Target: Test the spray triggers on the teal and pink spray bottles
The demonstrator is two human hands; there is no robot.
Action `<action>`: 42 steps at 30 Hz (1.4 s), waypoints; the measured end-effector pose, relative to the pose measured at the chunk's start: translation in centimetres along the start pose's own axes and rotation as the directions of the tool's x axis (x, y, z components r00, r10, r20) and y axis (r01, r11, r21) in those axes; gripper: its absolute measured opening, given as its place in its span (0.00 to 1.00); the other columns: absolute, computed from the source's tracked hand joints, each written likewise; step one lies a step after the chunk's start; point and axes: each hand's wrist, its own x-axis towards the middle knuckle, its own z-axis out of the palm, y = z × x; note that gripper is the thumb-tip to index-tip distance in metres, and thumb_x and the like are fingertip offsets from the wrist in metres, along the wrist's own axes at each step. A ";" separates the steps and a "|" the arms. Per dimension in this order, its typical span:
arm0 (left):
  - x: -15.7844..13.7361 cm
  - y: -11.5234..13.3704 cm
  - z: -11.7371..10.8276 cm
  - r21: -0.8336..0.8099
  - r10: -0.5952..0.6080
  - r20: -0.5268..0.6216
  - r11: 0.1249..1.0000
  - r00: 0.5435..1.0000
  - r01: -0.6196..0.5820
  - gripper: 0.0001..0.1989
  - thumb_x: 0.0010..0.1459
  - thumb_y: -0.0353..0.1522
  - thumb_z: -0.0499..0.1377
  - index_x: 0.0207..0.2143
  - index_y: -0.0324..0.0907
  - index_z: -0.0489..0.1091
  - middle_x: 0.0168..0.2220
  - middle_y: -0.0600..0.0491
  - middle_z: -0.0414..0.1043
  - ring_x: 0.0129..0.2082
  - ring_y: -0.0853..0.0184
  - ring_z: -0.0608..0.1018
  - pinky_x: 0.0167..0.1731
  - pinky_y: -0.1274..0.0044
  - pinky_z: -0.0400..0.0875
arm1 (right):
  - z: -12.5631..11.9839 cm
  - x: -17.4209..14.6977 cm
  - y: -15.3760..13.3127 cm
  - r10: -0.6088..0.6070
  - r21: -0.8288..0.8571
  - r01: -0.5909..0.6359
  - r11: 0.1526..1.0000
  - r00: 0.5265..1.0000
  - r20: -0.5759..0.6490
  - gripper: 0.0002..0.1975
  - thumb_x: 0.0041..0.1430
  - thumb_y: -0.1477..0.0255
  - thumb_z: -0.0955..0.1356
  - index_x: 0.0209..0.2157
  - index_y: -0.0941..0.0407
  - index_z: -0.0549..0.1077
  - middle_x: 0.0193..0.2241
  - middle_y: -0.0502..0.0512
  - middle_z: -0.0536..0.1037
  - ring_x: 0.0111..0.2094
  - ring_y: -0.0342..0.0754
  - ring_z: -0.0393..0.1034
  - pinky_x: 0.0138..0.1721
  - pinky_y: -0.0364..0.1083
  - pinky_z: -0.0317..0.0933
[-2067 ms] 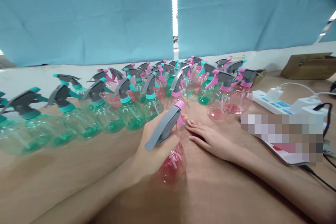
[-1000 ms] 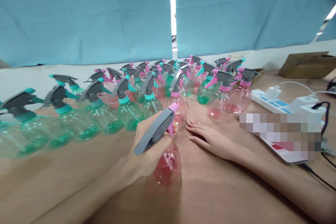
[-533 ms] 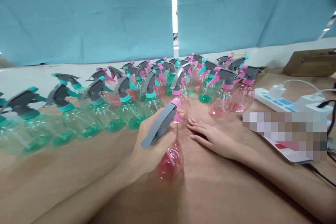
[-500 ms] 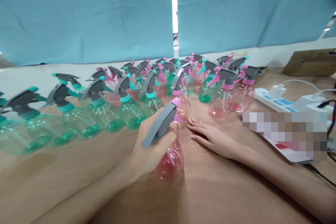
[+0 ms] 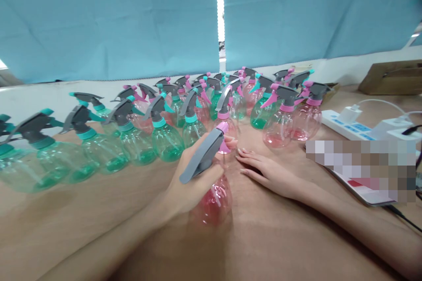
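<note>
My left hand [image 5: 189, 175] is closed around the neck of a pink spray bottle [image 5: 214, 204] with a grey and pink trigger head. The bottle stands upright on the wooden table, its nozzle pointing away from me. Some fingers are by the pink trigger; the neck is hidden in the grip. My right hand [image 5: 272, 171] lies flat on the table to the right of the bottle, fingers stretched out and holding nothing. Just beyond the held bottle stands another pink spray bottle [image 5: 230, 126], partly covered by it.
Green spray bottles [image 5: 168, 142] line the left, and more pink and green ones crowd the back. At right are pink bottles [image 5: 277, 129], a white power strip [image 5: 343, 125] with plugs, a blurred-out flat device [image 5: 365, 189] and a brown paper bag [image 5: 389, 79]. A blue cloth [image 5: 115, 17] hangs behind.
The view has shifted slightly. Fingers of my left hand by the pink trigger look a little more extended; the bottle stays in place. My right hand rests as before.
</note>
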 end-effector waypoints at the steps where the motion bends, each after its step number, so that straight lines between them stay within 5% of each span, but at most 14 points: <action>1: 0.0 0.0 0.0 0.007 -0.003 0.005 1.000 1.000 0.003 0.09 0.50 0.24 0.52 0.33 0.45 0.63 0.23 0.59 0.65 0.20 0.70 0.69 0.21 0.77 0.62 | 0.0 0.0 0.0 -0.001 0.001 0.001 1.000 1.000 0.002 0.25 0.65 0.60 0.59 0.60 0.55 0.63 0.60 0.58 0.64 0.62 0.55 0.54 0.61 0.58 0.51; 28: 0.5 0.8 -0.1 -0.023 -0.050 0.057 0.998 0.997 0.052 0.05 0.49 0.28 0.53 0.31 0.44 0.61 0.21 0.59 0.64 0.17 0.70 0.66 0.18 0.77 0.59 | 0.0 0.0 0.0 0.008 -0.013 -0.008 1.000 1.000 0.003 0.24 0.65 0.59 0.59 0.58 0.54 0.65 0.60 0.57 0.64 0.62 0.55 0.53 0.62 0.58 0.50; 34: 0.7 0.7 -0.1 -0.012 0.098 0.057 0.995 0.994 -0.098 0.08 0.47 0.24 0.52 0.31 0.42 0.64 0.31 0.55 0.67 0.32 0.67 0.72 0.31 0.75 0.65 | -0.1 0.0 -0.2 0.008 -0.009 -0.008 1.000 1.000 0.001 0.24 0.65 0.60 0.59 0.59 0.54 0.64 0.59 0.57 0.65 0.62 0.55 0.53 0.62 0.59 0.50; 42: 0.5 0.4 -0.2 -0.035 0.073 0.066 0.997 0.995 -0.071 0.06 0.48 0.24 0.53 0.29 0.42 0.65 0.30 0.56 0.65 0.27 0.71 0.68 0.27 0.78 0.63 | 0.1 0.1 0.2 0.008 -0.037 -0.008 0.999 1.000 0.024 0.26 0.66 0.58 0.58 0.59 0.57 0.63 0.60 0.59 0.64 0.62 0.54 0.53 0.62 0.58 0.49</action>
